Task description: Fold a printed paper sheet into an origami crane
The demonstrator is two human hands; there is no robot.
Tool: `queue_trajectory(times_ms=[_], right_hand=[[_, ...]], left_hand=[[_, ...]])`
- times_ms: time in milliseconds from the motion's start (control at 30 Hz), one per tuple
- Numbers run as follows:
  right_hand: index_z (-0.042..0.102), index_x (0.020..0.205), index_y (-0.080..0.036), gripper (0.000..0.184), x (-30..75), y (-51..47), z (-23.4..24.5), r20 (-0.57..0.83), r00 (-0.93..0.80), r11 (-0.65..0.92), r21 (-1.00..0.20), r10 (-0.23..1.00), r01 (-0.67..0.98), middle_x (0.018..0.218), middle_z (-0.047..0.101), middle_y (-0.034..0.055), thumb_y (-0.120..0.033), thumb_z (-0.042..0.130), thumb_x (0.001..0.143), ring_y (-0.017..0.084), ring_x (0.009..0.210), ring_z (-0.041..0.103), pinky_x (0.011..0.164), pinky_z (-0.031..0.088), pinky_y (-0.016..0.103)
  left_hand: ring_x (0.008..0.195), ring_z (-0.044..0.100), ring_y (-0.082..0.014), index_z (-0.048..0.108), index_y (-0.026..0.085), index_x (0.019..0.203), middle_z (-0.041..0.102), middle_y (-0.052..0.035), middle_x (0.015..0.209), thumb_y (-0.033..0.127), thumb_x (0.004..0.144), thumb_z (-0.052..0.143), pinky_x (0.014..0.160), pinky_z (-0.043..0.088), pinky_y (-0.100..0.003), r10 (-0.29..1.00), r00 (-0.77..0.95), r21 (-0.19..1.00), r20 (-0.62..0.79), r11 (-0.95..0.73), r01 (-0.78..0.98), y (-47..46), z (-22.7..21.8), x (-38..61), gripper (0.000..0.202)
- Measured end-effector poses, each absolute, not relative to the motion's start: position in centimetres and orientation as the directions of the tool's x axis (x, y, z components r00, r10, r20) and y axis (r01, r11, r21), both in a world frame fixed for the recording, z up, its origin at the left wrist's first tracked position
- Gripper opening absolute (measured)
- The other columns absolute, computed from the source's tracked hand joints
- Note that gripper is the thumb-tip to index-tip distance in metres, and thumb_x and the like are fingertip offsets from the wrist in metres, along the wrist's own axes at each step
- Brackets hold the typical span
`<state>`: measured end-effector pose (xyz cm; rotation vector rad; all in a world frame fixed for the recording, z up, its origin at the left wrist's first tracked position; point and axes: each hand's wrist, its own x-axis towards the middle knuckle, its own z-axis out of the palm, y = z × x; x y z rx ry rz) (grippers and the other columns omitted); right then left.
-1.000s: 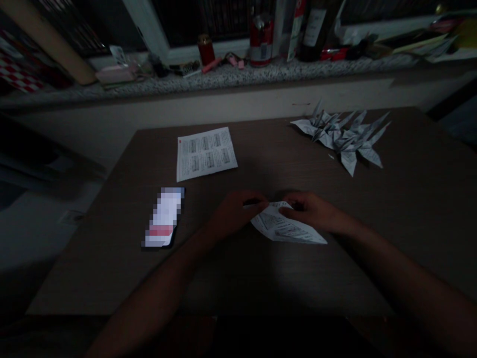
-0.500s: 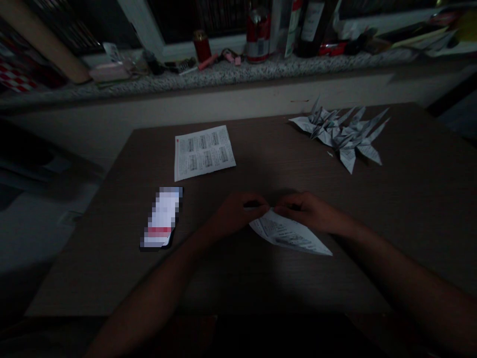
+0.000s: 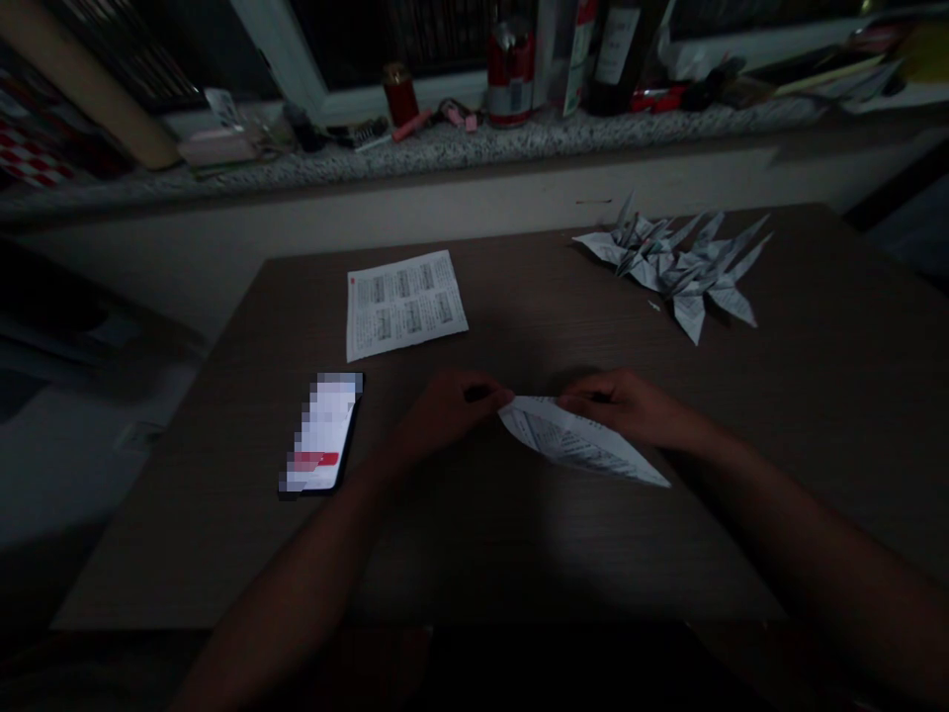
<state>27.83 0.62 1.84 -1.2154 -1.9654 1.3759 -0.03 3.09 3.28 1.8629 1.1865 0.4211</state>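
Observation:
A folded sheet of printed paper (image 3: 574,443), long and pointed toward the right, lies on the dark wooden table (image 3: 519,554) in front of me. My left hand (image 3: 445,407) pinches its left tip with curled fingers. My right hand (image 3: 630,407) presses its fingers down on the paper's upper edge near the middle. Both forearms reach in from the bottom of the view.
A flat printed sheet (image 3: 404,303) lies further back on the left. A lit phone (image 3: 322,432) rests left of my hands. A pile of folded paper cranes (image 3: 678,265) sits at the back right. A granite ledge (image 3: 474,148) behind the table holds cans, bottles and clutter.
The folded paper has become narrower and flatter, its upper flap pressed down. My hands have drawn slightly apart along its top edge.

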Motion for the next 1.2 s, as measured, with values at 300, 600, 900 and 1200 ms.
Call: queue_trajectory(times_ms=[300,600,900,1200], right_hand=[[0.081,0.095,-0.022,0.034,28.2,1.0,1.1,-0.150,-0.482,0.062,-0.916,0.863,0.396,0.092,0.078,0.0056,-0.052,0.066,0.090,0.022,0.082,0.071,0.073,0.055,0.034],[0.080,0.092,-0.022,0.031,28.0,1.0,1.0,-0.159,-0.439,0.033,-0.916,0.884,0.399,0.094,0.080,0.0060,-0.050,0.066,0.089,0.024,0.084,0.073,0.075,0.057,0.038],[0.074,0.085,-0.019,0.029,27.8,1.2,0.8,-0.177,-0.268,-0.062,-0.919,0.947,0.390,0.077,0.073,0.0031,-0.047,0.066,0.085,0.019,0.068,0.067,0.061,0.053,0.031],[0.069,0.084,-0.020,0.021,27.2,1.1,0.8,-0.243,-0.168,-0.182,-0.932,0.956,0.312,0.074,0.073,0.0021,-0.041,0.069,0.081,0.017,0.063,0.068,0.056,0.057,0.028]], left_hand=[[0.087,0.070,-0.0202,0.078,0.022,0.092,0.077,-0.0017,0.093,0.039,0.094,0.064,0.086,0.053,-0.034,0.877,0.469,0.805,-0.101,-0.205,0.556,3.3,2.8,0.1,0.023],[0.096,0.071,-0.0226,0.076,0.023,0.100,0.077,-0.0037,0.103,0.045,0.097,0.061,0.090,0.054,-0.037,0.900,0.427,0.814,-0.089,-0.181,0.551,2.9,3.0,0.6,0.027],[0.089,0.071,-0.0211,0.061,0.020,0.111,0.073,-0.0080,0.108,0.054,0.095,0.065,0.069,0.059,-0.032,0.910,0.392,0.919,-0.139,-0.030,0.394,2.4,2.1,0.9,0.038],[0.093,0.071,-0.0225,0.063,0.021,0.104,0.074,-0.0071,0.105,0.057,0.091,0.069,0.078,0.056,-0.034,0.879,0.451,0.843,-0.157,-0.119,0.525,1.8,2.5,1.3,0.039]])
